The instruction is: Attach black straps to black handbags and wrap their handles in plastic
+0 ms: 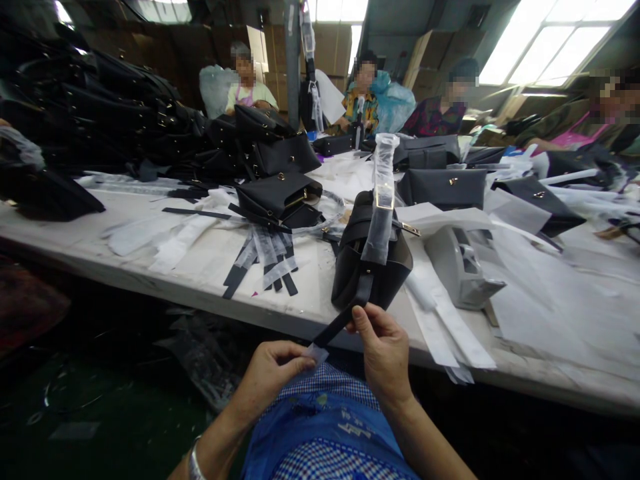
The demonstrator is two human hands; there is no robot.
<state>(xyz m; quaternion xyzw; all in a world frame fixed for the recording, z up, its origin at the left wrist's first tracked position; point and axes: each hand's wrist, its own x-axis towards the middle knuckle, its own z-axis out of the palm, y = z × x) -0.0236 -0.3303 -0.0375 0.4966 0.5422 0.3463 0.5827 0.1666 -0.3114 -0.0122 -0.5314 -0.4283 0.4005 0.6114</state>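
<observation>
A black handbag (pixel 350 230) stands at the table's front edge, its top facing me. From its near side a dark strap (pixel 333 330) runs down toward my lap. My right hand (pixel 385 350) pinches this strap between thumb and fingers, just below the bag. At the strap's lower end, my left hand (pixel 277 370) is closed on a small piece of clear plastic film (pixel 317 355). Whether that film is still wrapped on the strap, I cannot tell. Another strap part with a gold buckle (pixel 384 197), covered in cloudy plastic, stands up above the bag.
A grey tape dispenser (pixel 457 267) sits right of the bag, beside white paper strips (pixel 445 313). Several black strap pieces (pixel 285 270) lie to the left. More black bags (pixel 280 197) fill the table, with a large heap (pixel 110 113) at back left. Several people sit across the table.
</observation>
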